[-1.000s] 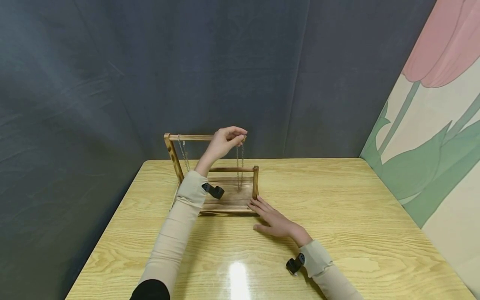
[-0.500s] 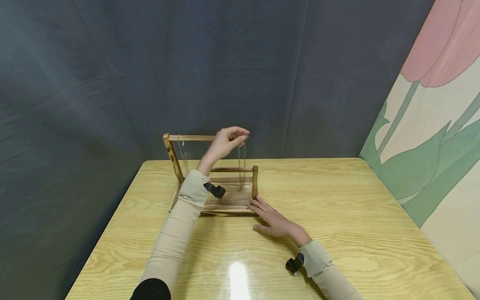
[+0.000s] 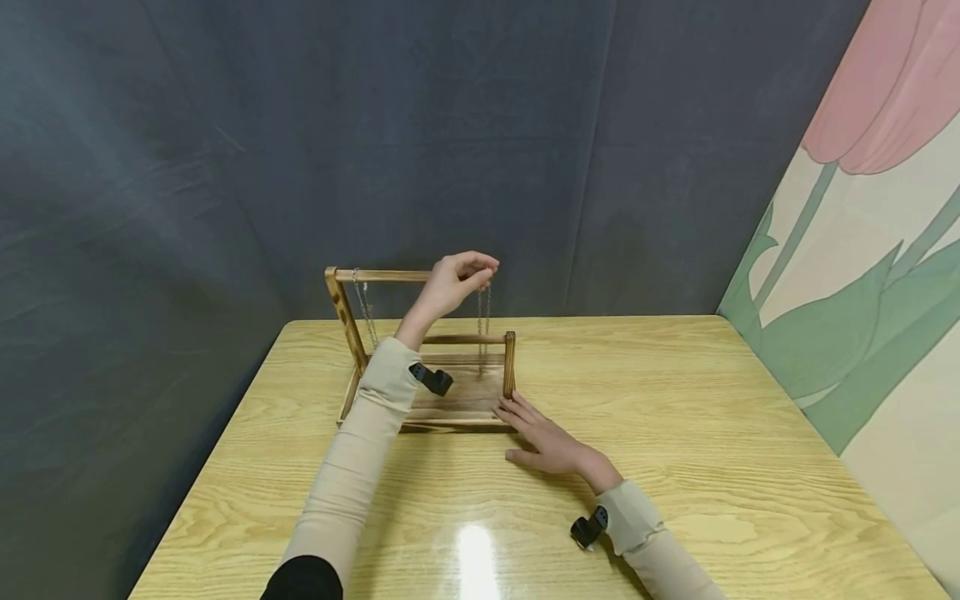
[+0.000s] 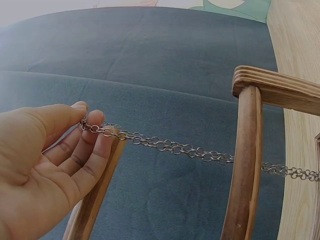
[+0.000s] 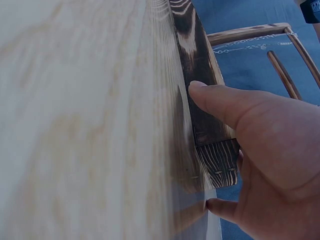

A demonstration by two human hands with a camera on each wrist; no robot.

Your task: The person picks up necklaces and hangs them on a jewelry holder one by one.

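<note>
A wooden jewelry stand [image 3: 509, 367] with a tray-like base and two crossbars sits at the back of the table. My left hand [image 3: 448, 285] is at the right end of its upper bar [image 3: 382, 276], pinching a silver chain [image 4: 200, 153] between thumb and index finger. The doubled chain hangs down past the lower bar [image 4: 246, 165] towards the base. A second chain [image 3: 365, 304] hangs near the left end of the upper bar. My right hand [image 3: 547, 442] touches the front right corner of the base [image 5: 200, 100], fingers extended, the thumb along its dark front edge.
The light wood-grain table [image 3: 712, 433] extends to the right and front of the stand. A dark blue curtain [image 3: 480, 150] rises behind it. On the right stands a panel [image 3: 840, 333] painted with a tulip.
My left hand has shifted slightly to the right, and the pinched chain has moved right with it. My right hand stays at the corner of the base.
</note>
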